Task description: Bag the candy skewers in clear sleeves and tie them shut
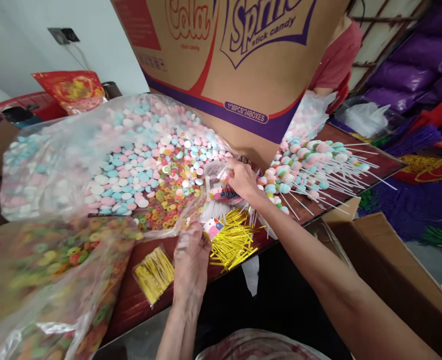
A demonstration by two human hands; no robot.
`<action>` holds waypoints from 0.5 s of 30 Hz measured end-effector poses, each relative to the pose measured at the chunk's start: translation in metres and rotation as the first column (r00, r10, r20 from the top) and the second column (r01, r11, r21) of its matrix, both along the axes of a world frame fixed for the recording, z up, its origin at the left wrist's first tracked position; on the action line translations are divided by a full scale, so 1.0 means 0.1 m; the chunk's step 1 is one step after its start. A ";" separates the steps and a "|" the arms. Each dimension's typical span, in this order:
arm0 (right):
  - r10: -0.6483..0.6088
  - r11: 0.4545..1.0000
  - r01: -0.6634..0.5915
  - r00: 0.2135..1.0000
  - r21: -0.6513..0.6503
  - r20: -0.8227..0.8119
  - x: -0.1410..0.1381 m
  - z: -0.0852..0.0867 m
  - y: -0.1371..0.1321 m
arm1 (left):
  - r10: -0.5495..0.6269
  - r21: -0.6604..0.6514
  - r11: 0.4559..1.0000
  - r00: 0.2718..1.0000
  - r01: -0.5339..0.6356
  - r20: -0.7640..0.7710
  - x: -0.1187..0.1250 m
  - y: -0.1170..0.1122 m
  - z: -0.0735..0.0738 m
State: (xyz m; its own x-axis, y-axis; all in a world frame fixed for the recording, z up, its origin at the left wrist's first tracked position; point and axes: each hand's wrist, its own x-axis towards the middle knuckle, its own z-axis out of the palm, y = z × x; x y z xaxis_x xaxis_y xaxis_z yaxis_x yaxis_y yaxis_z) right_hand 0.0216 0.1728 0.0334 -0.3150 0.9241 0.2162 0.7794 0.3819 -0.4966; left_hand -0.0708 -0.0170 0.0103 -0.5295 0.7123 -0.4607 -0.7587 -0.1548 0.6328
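My right hand (241,178) reaches forward with its fingers pinched on a small clear printed bag (217,182) at the edge of a heap of pastel candies (149,155). My left hand (191,255) rests near the table's front edge, fingers curled on a small clear wrapper with a pink print (213,227). Loose gold twist ties (232,240) lie right beside it. A packet of gold ties (153,274) sits to its left. Finished candy sticks (311,162) lie piled to the right of my right hand.
A big open plastic bag (56,165) holds the pastel candies and coloured ring candies (164,202); another bag of rings (56,270) is at the front left. A tall cardboard carton (243,65) stands behind. A person in red (337,55) is behind it. Cardboard box (386,260) at right.
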 end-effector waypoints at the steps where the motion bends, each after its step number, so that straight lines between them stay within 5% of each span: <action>1: -0.042 0.999 0.043 0.995 -0.008 0.094 -0.03 -0.04 0.03 | 0.011 -0.009 1.000 1.000 -0.011 0.029 0.01 0.00 0.00; 7: -0.126 0.991 0.136 0.935 -0.007 0.332 -0.11 -0.08 0.02 | -0.008 -0.087 0.996 0.986 0.022 0.165 0.07 0.06 0.05; 12: -0.173 0.974 0.108 0.920 0.197 0.351 -0.08 -0.03 0.04 | -0.013 -0.104 0.994 0.973 0.038 0.230 0.13 0.11 0.10; 15: -0.108 0.980 0.048 0.943 0.193 0.316 -0.08 -0.04 0.09 | 0.001 -0.106 0.994 0.974 0.024 0.228 0.17 0.13 0.10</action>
